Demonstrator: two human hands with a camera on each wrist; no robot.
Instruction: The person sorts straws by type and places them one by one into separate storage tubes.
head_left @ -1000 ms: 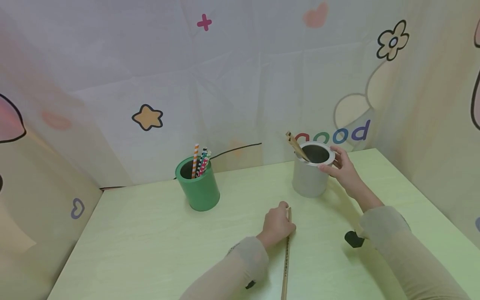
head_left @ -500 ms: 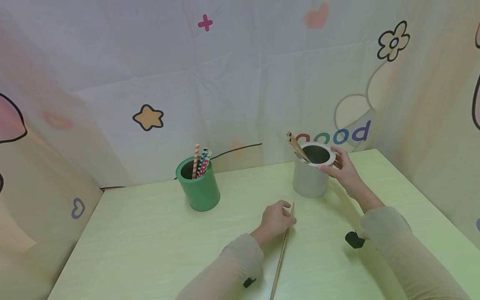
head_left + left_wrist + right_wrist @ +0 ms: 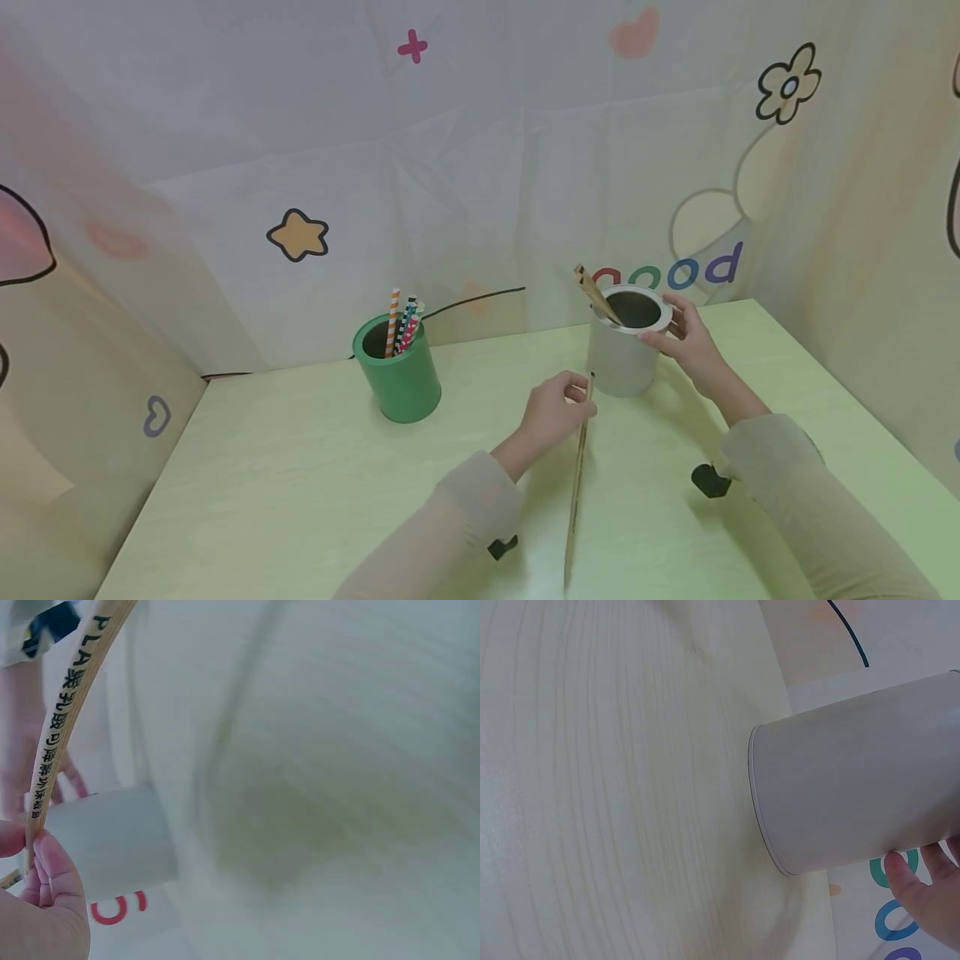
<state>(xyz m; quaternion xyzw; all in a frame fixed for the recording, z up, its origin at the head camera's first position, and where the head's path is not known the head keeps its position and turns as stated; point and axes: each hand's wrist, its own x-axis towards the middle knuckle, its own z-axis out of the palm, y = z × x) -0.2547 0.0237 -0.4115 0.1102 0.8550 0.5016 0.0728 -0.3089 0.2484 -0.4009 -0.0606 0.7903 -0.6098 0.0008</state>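
Note:
My left hand (image 3: pixel 557 408) pinches a long, thin drinking straw in brown paper wrapping (image 3: pixel 577 500) near its far end, between thumb and fingers. In the left wrist view, dark printed characters run along the wrapped straw (image 3: pixel 56 742). The straw's far tip is in front of the grey canister (image 3: pixel 618 358), below its rim. That canister stands upright on the table, and several similar brown straws (image 3: pixel 596 296) lean out of its left side. My right hand (image 3: pixel 693 350) holds the canister at its right side, with the thumb by the rim. In the right wrist view its fingertips (image 3: pixel 900 874) touch the canister wall.
A green canister (image 3: pixel 405 387) with several patterned straws (image 3: pixel 397 325) stands to the left on the pale wood-grain table (image 3: pixel 300 483). Behind and on both sides hangs a printed cloth (image 3: pixel 465 183).
My left hand has lifted the brown wrapped straw off the table and moved it forward to the grey canister's front. My right hand has stayed on the canister.

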